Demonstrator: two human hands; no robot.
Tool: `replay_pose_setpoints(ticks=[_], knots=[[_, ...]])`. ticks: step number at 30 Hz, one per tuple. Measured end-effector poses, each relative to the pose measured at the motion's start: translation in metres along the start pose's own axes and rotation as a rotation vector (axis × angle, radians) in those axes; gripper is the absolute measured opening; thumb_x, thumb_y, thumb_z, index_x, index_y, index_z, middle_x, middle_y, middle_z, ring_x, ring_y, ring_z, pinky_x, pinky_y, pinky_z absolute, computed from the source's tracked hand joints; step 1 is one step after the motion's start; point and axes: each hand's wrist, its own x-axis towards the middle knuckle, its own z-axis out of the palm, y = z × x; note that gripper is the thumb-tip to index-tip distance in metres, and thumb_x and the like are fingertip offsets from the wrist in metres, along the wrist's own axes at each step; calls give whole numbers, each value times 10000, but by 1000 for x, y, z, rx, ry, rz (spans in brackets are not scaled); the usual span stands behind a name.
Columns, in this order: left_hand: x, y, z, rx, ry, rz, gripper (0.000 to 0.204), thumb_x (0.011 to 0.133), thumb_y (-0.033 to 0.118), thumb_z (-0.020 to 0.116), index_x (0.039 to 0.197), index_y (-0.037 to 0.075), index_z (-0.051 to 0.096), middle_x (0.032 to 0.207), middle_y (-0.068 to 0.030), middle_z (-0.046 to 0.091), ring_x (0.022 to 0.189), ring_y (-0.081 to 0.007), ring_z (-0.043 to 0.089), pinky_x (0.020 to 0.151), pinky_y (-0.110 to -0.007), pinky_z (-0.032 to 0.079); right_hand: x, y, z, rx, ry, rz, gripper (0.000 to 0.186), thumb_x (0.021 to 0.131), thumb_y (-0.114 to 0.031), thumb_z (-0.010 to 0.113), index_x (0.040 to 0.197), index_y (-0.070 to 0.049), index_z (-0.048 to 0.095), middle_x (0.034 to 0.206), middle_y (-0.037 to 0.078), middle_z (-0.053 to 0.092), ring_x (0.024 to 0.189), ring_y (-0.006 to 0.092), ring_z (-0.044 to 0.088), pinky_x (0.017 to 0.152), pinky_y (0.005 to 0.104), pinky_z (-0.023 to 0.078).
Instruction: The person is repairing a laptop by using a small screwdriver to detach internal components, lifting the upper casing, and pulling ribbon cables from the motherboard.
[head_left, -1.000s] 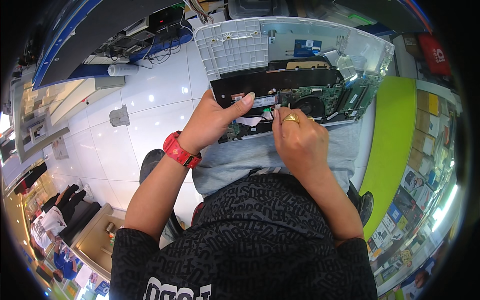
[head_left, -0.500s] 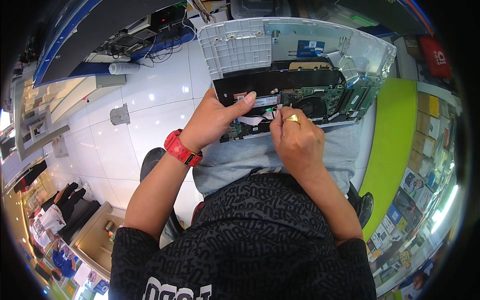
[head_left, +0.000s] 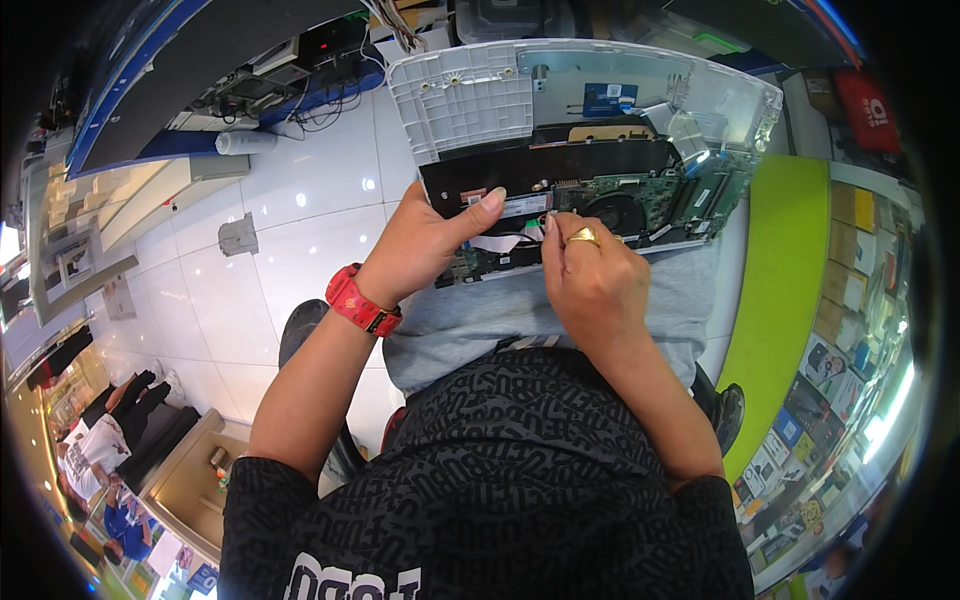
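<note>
Supports opened white-and-black plastic laptop chassis over lap in grey fabric. Grips its near-left side with left hand, with thumb on flat black plate. Pinches together thumb and forefinger of right hand near white flat ribbon cable; cannot tell item held. Appears partway along: exposes green circuit board and round black fan; apparently leaves cable area unfinished, chassis uncovered.

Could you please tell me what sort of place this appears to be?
Probably an electronics or computer shop: an opened laptop has its green circuit board exposed, and many packaged goods are laid out beside a lime-green ledge at the right.
</note>
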Motion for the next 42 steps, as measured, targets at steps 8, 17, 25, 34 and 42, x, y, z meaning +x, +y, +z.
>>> replay_pose_setpoints(ticks=[8, 17, 25, 34, 42], knots=[[-1, 3, 0, -8, -7, -23, 456, 981, 378, 768, 1200, -17, 711, 1065, -84, 757, 961, -126, 679, 884, -311, 549, 1, 1, 10, -10, 78, -61, 129, 878, -54, 715, 796, -26, 618, 740, 97, 608, 522, 244, 607, 475, 348, 502], [1, 0, -3, 17, 15, -36, 510, 968, 399, 777, 1207, -45, 699, 1092, -119, 758, 992, -163, 691, 920, -326, 549, -6, 41, -32, 29, 171, -14, 167, 968, -121, 716, 1091, -10, 705, 806, 103, 666, 666, 266, 665, 651, 369, 556], [5, 0, -5, 18, -5, -32, 499, 978, 382, 767, 1239, -38, 694, 1129, -113, 753, 1032, -165, 687, 945, -328, 540, -6, 138, -65, -202, 464, 220, 222, 923, -102, 778, 1103, -5, 692, 1008, 141, 699, 986, 324, 665, 907, 459, 508], [5, 8, 2, -47, -27, -56, 426, 1000, 299, 738, 1295, -1, 670, 1168, -88, 743, 1050, -154, 693, 946, -333, 548, 5, 28, -15, 12, 138, -214, 111, 829, -52, 757, 906, -1, 696, 852, 89, 623, 774, 262, 619, 702, 385, 486], [4, 8, -2, -41, -64, -78, 439, 1008, 256, 725, 1358, 12, 622, 1223, -86, 729, 1098, -172, 693, 980, -352, 540, 0, 24, 5, -33, 143, -238, 145, 768, -42, 737, 899, 1, 691, 789, 64, 570, 690, 217, 580, 650, 354, 436]])
